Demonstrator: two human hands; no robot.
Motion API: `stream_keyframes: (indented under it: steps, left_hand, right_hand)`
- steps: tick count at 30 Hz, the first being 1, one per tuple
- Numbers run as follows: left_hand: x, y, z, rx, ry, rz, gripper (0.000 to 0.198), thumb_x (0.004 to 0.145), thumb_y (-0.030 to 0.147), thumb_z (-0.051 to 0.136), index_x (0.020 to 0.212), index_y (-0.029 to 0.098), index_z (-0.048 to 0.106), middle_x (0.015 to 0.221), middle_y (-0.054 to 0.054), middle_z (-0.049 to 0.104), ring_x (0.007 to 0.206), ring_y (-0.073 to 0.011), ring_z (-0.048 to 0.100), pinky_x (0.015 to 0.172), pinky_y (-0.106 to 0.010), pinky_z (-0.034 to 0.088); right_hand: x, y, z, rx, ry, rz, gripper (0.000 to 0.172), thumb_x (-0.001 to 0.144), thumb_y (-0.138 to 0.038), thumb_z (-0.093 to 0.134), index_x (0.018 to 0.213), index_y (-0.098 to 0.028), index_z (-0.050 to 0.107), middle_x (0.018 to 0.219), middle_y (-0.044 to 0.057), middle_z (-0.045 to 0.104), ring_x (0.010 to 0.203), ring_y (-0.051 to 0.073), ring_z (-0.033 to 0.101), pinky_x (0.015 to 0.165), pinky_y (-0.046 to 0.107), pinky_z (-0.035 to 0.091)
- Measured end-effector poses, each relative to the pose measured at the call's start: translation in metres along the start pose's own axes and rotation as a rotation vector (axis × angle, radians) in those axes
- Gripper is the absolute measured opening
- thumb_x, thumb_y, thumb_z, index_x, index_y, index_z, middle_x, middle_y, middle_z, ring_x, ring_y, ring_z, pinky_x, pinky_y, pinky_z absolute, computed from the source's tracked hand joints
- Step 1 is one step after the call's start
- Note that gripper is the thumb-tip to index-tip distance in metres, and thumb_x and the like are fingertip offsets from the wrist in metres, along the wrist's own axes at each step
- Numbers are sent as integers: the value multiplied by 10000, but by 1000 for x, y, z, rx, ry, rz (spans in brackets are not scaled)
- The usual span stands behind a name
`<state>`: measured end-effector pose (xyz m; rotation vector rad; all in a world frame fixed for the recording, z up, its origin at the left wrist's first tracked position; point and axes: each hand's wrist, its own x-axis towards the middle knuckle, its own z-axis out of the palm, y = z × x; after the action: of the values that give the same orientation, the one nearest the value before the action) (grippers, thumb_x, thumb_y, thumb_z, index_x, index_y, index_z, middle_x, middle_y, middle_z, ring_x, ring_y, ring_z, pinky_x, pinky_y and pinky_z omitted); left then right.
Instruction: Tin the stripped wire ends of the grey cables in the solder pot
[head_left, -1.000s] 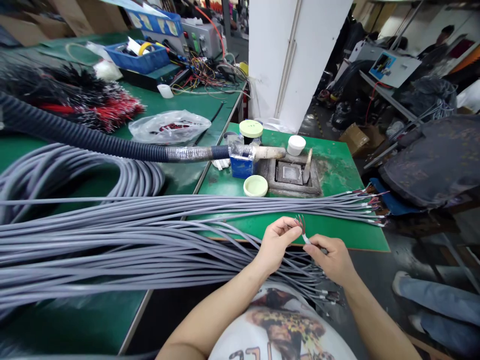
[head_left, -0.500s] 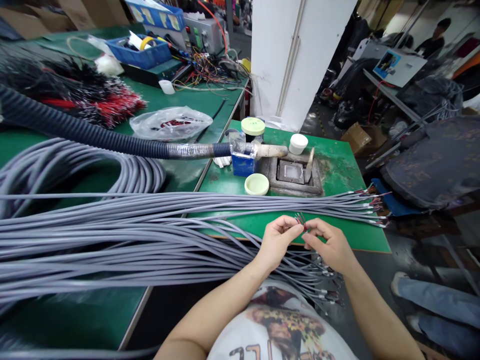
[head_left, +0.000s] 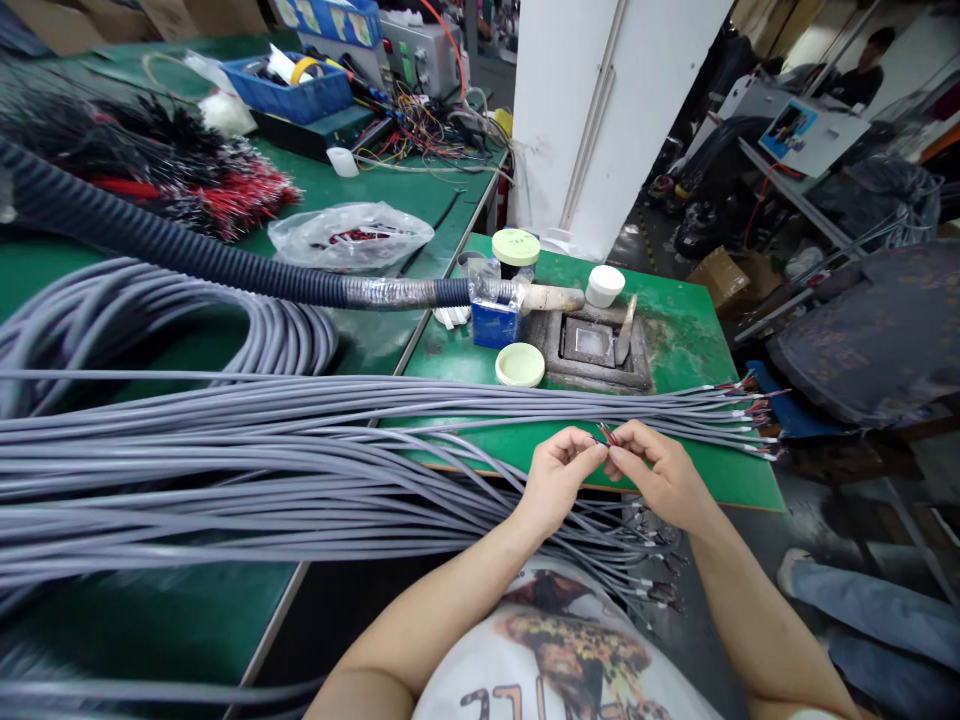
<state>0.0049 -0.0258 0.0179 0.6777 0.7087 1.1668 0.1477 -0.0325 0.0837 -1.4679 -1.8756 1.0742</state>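
Slanting forward and left, thin wire ends

Left hand, right hand pinching thin wires; grey cables across green table.

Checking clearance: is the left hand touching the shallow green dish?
Apart. Head view shows grey cables and a strip of green tabletop between left hand and shallow green dish.
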Motion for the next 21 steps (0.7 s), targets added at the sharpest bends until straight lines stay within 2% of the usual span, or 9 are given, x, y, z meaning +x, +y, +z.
stream_keyframes:
  steps: [4, 7, 12, 21]
  left_hand:
    - [1, -1, -1, -27, -13, -11, 213, 707, 317, 726, 706, 144, 603, 652, 16, 596, 648, -104, 530, 696, -242, 418]
    - [2, -2, -5, -32, 12, -19, 187, 713, 306, 713, 701, 144, 619, 639, 21, 581, 630, -93, 504, 673, -226, 401]
    - [4, -2, -8, -69, 29, -42, 159, 725, 291, 693, 710, 142, 640, 645, 12, 592, 633, -94, 511, 665, -223, 395]
    - [6, 11, -9, -41, 27, 15, 164, 689, 279, 732, 750, 139, 673, 699, -3, 637, 644, -100, 537, 671, -231, 434]
  right_hand:
    - [6, -2, -2, -25, -14, -33, 106, 895, -264, 487, 938, -187, 546, 740, -2, 594, 659, 123, 563, 639, 248, 453]
    - [10, -1, -4, -58, 32, -51, 134, 836, -269, 576, 940, -184, 571, 766, 4, 590, 680, 125, 546, 641, 248, 452]
    - [15, 4, -1, 62, 87, -5, 165, 815, -305, 625, 916, -177, 600, 712, -7, 587, 602, 112, 542, 573, 239, 454]
    - [21, 7, 7, 227, -9, 35, 244, 817, -292, 628, 1004, -203, 499, 636, -36, 588, 550, 114, 567, 527, 233, 478]
